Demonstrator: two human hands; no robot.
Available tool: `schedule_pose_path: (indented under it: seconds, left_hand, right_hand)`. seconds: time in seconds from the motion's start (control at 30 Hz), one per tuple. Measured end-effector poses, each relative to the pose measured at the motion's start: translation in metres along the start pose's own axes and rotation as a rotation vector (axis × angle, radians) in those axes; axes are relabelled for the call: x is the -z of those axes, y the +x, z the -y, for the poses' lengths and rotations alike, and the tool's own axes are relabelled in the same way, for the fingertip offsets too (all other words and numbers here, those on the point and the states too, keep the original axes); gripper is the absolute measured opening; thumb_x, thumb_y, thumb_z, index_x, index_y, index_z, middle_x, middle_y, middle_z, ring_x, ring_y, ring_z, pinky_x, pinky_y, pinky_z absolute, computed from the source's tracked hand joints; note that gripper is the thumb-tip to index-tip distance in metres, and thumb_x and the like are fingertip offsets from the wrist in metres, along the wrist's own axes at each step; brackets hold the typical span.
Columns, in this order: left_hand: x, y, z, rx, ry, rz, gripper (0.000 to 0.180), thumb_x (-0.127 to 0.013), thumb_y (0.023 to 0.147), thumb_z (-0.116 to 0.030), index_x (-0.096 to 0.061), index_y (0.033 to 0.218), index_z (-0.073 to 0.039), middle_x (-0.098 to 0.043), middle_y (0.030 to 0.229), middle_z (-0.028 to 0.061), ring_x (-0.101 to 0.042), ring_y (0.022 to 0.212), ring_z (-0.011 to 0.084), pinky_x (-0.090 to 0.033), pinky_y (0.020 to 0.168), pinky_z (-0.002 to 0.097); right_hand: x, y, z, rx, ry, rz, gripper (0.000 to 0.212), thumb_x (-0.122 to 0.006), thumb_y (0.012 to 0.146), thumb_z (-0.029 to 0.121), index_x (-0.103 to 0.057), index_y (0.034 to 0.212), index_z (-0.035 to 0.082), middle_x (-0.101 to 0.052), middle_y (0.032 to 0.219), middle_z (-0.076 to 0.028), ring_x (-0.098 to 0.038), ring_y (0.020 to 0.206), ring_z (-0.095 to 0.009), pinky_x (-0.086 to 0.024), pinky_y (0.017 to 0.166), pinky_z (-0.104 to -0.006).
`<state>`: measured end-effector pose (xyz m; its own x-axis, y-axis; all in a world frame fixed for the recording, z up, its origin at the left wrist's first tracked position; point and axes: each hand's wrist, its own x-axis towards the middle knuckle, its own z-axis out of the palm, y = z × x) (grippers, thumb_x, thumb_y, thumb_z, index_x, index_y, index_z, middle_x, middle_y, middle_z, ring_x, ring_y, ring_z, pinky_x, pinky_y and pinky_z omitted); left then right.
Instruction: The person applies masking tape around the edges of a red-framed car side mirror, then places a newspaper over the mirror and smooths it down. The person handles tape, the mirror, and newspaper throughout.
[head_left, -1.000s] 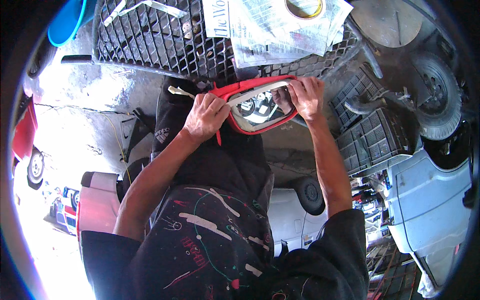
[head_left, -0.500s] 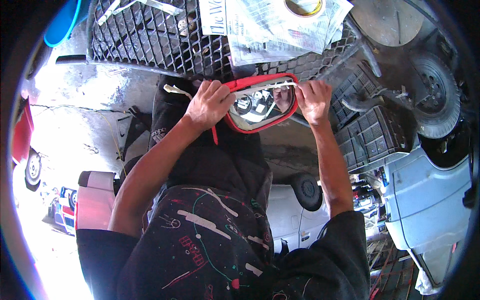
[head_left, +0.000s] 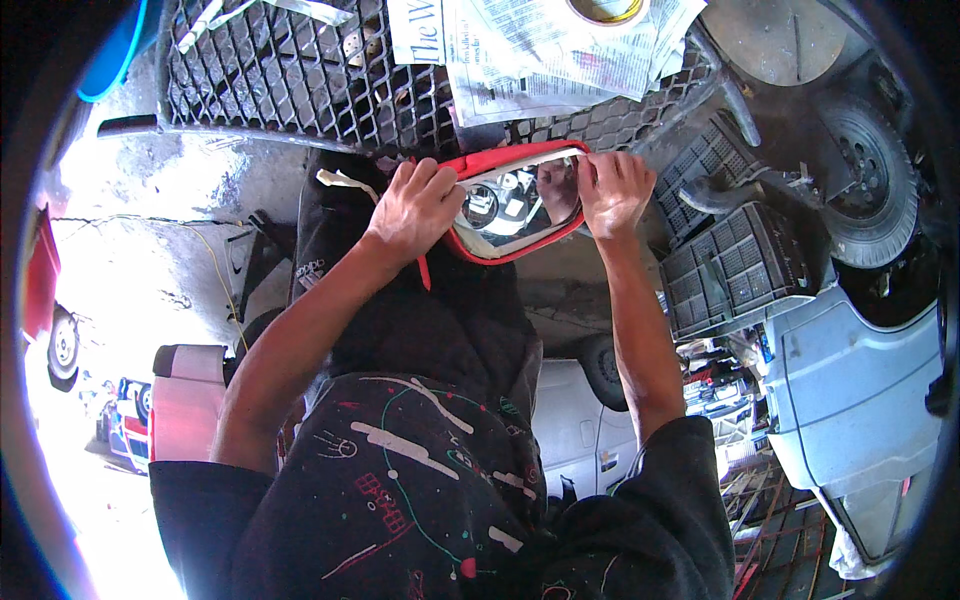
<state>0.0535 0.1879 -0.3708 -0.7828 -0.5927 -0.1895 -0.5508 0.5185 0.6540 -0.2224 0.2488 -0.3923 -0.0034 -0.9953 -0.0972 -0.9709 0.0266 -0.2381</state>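
Note:
A car wing mirror in a red housing rests over my lap, its glass facing up and reflecting bright shapes. A pale strip of masking tape runs along the upper edge of the glass, between my hands. My left hand is closed on the strip at the mirror's left end; a crumpled tail of tape sticks out beyond it. At the upper right corner, my right hand pinches the strip's other end against the red rim. Its fingertips are partly hidden. A narrow red piece hangs below my left hand.
Ahead stands a black metal mesh rack bearing newspaper sheets, a tape roll and loose tape strips. To the right are a black plastic crate, a wheel and a light-blue car panel. A blue bucket is far left.
The strip, stretched slantwise across the glass before, now lies closer along the upper rim. My right hand has come slightly left and down onto the mirror's corner. My left hand stays at its end.

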Motion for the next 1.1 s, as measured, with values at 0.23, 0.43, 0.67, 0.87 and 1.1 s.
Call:
schedule_pose_path:
  seconds: [0.23, 0.43, 0.67, 0.87, 1.1]
  left_hand:
    - [0.000, 0.005, -0.019, 0.227, -0.015, 0.042, 0.009, -0.061, 0.071, -0.013, -0.059, 0.080, -0.009, -0.048, 0.088, 0.0054, -0.051, 0.086, 0.0228, -0.042, 0.069, 0.0370]
    - [0.002, 0.003, -0.026, 0.338, -0.088, 0.011, 0.007, -0.061, 0.073, -0.010, -0.060, 0.079, -0.007, -0.049, 0.086, 0.0069, -0.052, 0.085, 0.0247, -0.044, 0.070, 0.0385]
    - [-0.001, -0.001, -0.021, 0.369, -0.194, -0.100, 0.007, -0.060, 0.073, -0.002, -0.058, 0.079, -0.002, -0.051, 0.085, 0.0097, -0.054, 0.086, 0.0268, -0.050, 0.075, 0.0369]
    - [0.060, -0.030, 0.025, 0.195, -0.298, -0.108, 0.007, -0.064, 0.075, -0.001, -0.059, 0.080, -0.003, -0.057, 0.086, 0.0090, -0.060, 0.084, 0.0266, -0.052, 0.073, 0.0356]
    - [0.106, -0.012, -0.013, -0.006, -0.259, -0.042, 0.021, -0.068, 0.064, -0.006, -0.061, 0.084, -0.003, -0.056, 0.087, 0.0075, -0.058, 0.077, 0.0236, -0.047, 0.066, 0.0345]
  right_hand:
    - [-0.007, 0.003, 0.009, -0.037, -0.048, 0.018, 0.014, -0.070, 0.074, 0.021, -0.058, 0.071, 0.016, -0.054, 0.074, 0.000, -0.053, 0.074, -0.022, -0.036, 0.065, -0.0399]
    - [-0.012, -0.001, 0.015, -0.101, -0.049, 0.039, 0.013, -0.069, 0.076, 0.022, -0.059, 0.072, 0.015, -0.055, 0.073, 0.000, -0.053, 0.074, -0.023, -0.036, 0.065, -0.0399]
    - [-0.002, -0.009, -0.001, -0.054, 0.311, 0.014, 0.019, -0.079, 0.068, 0.016, -0.060, 0.071, 0.012, -0.053, 0.068, -0.003, -0.053, 0.064, -0.025, -0.039, 0.058, -0.0388]
    - [0.067, 0.000, -0.044, 0.116, 0.620, 0.116, 0.024, -0.084, 0.058, 0.013, -0.063, 0.069, 0.010, -0.055, 0.064, -0.001, -0.050, 0.059, -0.020, -0.040, 0.055, -0.0340]
    - [0.122, 0.010, 0.051, -0.954, 0.898, 0.379, 0.027, -0.068, 0.087, 0.030, -0.068, 0.077, 0.004, -0.065, 0.067, -0.002, -0.057, 0.056, -0.009, -0.045, 0.052, -0.0258]
